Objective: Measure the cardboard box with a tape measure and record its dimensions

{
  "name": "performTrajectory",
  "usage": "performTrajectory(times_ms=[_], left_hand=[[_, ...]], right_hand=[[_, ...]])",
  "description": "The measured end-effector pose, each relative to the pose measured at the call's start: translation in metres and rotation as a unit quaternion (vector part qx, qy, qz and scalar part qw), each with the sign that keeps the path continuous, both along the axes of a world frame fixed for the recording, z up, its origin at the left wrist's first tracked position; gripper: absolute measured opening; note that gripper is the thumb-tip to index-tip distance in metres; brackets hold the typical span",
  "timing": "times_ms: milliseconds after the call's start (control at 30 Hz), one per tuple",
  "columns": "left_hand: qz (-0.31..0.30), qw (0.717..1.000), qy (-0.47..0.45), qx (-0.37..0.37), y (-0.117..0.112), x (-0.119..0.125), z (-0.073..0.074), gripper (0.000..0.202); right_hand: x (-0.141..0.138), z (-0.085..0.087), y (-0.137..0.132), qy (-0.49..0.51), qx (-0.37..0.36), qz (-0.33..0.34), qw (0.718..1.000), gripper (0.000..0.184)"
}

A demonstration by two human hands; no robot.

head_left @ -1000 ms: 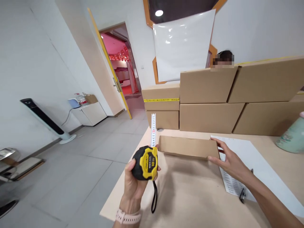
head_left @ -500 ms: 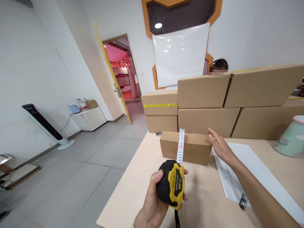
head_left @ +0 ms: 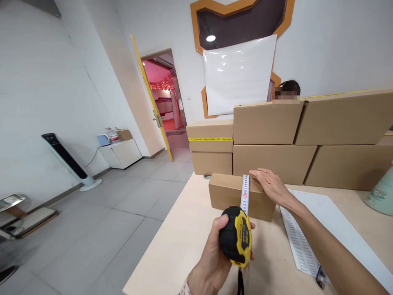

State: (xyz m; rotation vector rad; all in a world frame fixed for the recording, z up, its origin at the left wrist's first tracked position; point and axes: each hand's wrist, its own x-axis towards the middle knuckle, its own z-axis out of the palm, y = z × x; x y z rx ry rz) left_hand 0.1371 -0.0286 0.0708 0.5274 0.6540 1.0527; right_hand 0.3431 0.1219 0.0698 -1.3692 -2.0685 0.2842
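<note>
My left hand (head_left: 211,254) is wrapped round a black and yellow tape measure (head_left: 236,237), held above the table in front of a small cardboard box (head_left: 227,191). The white blade (head_left: 245,192) runs out from the case, across the box, with its tip near the box's far top edge. My right hand (head_left: 272,186) lies over the right part of the box top, fingers stretched out and pointing left. Its fingertips are close to the blade's end; I cannot tell whether they touch it.
Large cardboard boxes (head_left: 274,164) are stacked along the table's far side, a person's head (head_left: 287,88) behind them. Printed sheets (head_left: 302,241) and a small dark object (head_left: 321,277) lie under my right forearm. A green container (head_left: 382,190) stands right. The table (head_left: 162,246) ends at left.
My right hand has moved left from the box's right end to over its top, near the blade's tip. The tape measure has shifted slightly right along the box.
</note>
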Motion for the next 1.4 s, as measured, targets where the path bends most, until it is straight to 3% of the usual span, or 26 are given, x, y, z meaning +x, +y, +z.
performTrajectory(times_ms=[233, 400, 600, 800, 1400], left_hand=[[-0.019, 0.998, -0.049, 0.022, -0.008, 0.003, -0.009, 0.056], [-0.019, 0.999, -0.034, -0.010, -0.009, 0.011, -0.008, 0.061], [-0.026, 0.998, -0.030, -0.038, -0.008, 0.013, 0.000, 0.068], [-0.024, 0.998, -0.048, -0.029, -0.009, 0.012, -0.006, 0.065], [-0.032, 0.999, -0.027, -0.018, -0.012, 0.010, -0.003, 0.064]], right_hand=[[-0.012, 0.015, -0.003, -0.056, -0.024, 0.028, 0.998, 0.061], [-0.018, 0.023, -0.001, -0.108, -0.026, 0.034, 0.993, 0.058], [-0.023, 0.030, 0.001, -0.170, 0.015, 0.017, 0.985, 0.055], [-0.033, 0.036, 0.002, -0.228, 0.073, 0.025, 0.971, 0.050], [-0.033, 0.037, -0.002, -0.215, 0.048, 0.008, 0.975, 0.050]])
